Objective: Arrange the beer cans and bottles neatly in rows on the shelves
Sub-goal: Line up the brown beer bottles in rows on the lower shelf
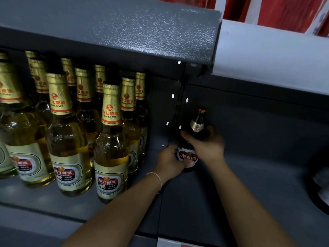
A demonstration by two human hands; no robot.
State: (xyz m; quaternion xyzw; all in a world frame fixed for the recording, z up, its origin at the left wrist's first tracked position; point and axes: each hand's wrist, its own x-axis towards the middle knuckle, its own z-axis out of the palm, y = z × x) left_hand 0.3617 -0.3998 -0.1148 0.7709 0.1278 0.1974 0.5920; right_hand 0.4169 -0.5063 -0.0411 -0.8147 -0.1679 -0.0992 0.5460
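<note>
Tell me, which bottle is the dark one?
The dark brown bottle held by both hands, left hand and right hand. The others are clear, golden, gold-foiled.

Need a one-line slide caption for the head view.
Both hands, left and right, grip a dark beer bottle beside Pearl River bottles.

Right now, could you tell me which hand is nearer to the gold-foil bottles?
Left. The left hand grips the dark bottle's lower body on the side facing the gold-foil bottles; the right hand grips its shoulder, farther from them.
</note>
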